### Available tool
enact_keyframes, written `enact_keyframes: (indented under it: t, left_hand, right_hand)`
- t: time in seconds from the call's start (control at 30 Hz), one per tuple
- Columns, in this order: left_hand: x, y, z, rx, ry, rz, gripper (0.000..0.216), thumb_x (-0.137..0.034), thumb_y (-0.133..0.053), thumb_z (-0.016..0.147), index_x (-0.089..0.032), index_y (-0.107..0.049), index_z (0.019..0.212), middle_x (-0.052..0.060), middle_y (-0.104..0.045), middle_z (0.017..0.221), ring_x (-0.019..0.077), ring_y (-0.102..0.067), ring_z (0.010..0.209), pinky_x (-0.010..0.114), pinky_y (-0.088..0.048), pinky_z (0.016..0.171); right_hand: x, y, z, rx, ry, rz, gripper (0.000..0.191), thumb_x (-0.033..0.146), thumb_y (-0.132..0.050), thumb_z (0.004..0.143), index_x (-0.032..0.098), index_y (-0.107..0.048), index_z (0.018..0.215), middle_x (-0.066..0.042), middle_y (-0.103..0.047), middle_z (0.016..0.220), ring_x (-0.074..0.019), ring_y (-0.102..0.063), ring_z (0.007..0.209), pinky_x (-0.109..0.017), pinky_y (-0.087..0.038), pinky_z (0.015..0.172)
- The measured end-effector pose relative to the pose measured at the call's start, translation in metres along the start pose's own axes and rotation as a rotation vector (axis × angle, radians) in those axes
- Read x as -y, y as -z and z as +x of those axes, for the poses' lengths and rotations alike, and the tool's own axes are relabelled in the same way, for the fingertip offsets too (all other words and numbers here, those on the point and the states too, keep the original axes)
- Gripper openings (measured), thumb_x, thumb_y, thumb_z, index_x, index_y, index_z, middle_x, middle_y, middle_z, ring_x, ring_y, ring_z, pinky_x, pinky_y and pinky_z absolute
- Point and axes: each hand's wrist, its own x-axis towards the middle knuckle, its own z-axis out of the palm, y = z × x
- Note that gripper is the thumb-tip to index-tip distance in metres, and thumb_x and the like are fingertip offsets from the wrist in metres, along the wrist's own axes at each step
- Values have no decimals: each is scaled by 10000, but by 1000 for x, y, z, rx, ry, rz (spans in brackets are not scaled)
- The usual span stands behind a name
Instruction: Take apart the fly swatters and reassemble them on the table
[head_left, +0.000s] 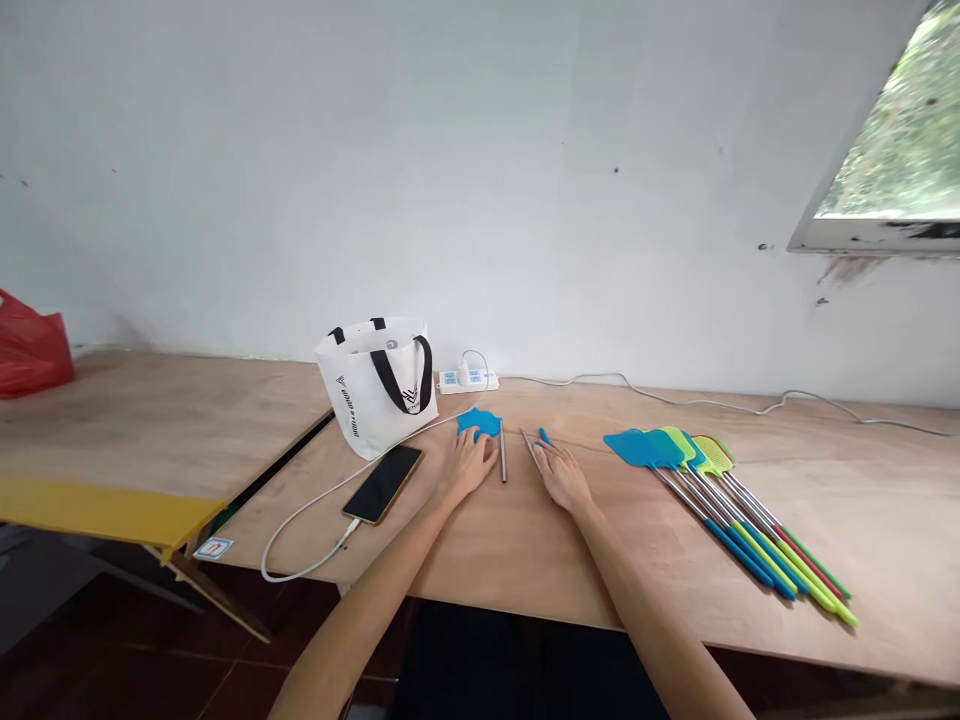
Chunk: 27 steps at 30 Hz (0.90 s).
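Note:
My left hand (pixel 469 462) lies on the table, its fingers slightly bent over the near edge of a blue fly swatter head (pixel 486 420). Beside those fingers a short metal rod (pixel 503 458) points toward me; whether it joins the head I cannot tell. To the right, my right hand (pixel 564 478) rests palm down with stretched fingers. Its thumb side touches a thin metal rod (pixel 529 446), and its fingertips meet a blue handle (pixel 544 436), partly hidden under them. Several fly swatters (pixel 720 510) in blue, green and red lie fanned out at the right.
A white tote bag (pixel 375 390) stands left of my hands, with a phone (pixel 383 484) on a white charging cable (pixel 283 578) before it. By the wall is a power strip (pixel 448 382). A red plastic bag (pixel 34 345) sits on the left table (pixel 150 430), across a gap.

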Motion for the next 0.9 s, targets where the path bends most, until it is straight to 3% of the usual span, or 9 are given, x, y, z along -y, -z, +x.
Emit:
enact_keyframes:
  t: [0.13,0.23,0.3,0.43,0.53,0.67,0.9]
  left_hand:
    - [1,-15,14,-41,-30,29,474,-508,-585,921,-225,-573,1302,124,-418,1526,334,-357,1422,508,-221,1221]
    - [0,-21,24,-39,-20,59,768,-655,-610,852,-236,-434,1471,129,-307,1621,370,-212,1512,558,-114,1252]
    - [2,-22,30,-10,17,84,832,-684,-582,854,-236,-369,1522,132,-294,1636,374,-170,1531,557,-116,1251]
    - [7,-21,38,30,130,113,805,-661,-488,912,-179,-338,1539,200,-375,1581,414,-290,1474,563,-240,1190]
    - [8,-18,38,32,125,118,744,-666,-440,929,-186,-402,1496,200,-486,1480,397,-422,1383,532,-300,1151]
    - [9,-18,38,34,97,122,691,-696,-447,913,-205,-509,1395,176,-422,1543,394,-342,1443,520,-256,1181]
    - [8,-19,29,71,82,116,668,-642,-406,952,-210,-461,1458,153,-445,1559,384,-335,1458,559,-234,1199]
  right_hand:
    - [0,-1,2,7,-21,-17,539,425,-214,1072,253,-636,1358,-45,-538,1505,-220,-420,1442,-419,-275,1212]
    - [2,-1,1,24,-23,-36,535,501,-284,1053,242,-627,1372,-53,-504,1534,-248,-386,1463,-456,-261,1215]
    - [4,0,0,34,-20,-51,566,565,-360,1021,224,-606,1399,-75,-474,1556,-280,-367,1472,-478,-253,1214]
    - [6,1,-2,46,-2,-70,565,494,-506,964,235,-538,1465,-76,-420,1592,-292,-337,1486,-474,-218,1224]
    - [6,1,-2,49,1,-71,520,364,-479,963,228,-540,1462,-73,-420,1592,-279,-336,1488,-454,-224,1221]
    - [4,0,0,46,5,-73,519,277,-447,946,213,-550,1450,-78,-429,1586,-270,-353,1480,-442,-236,1219]
    - [1,-4,1,25,12,-95,510,257,-431,942,234,-561,1435,-62,-456,1570,-258,-377,1466,-443,-257,1212]
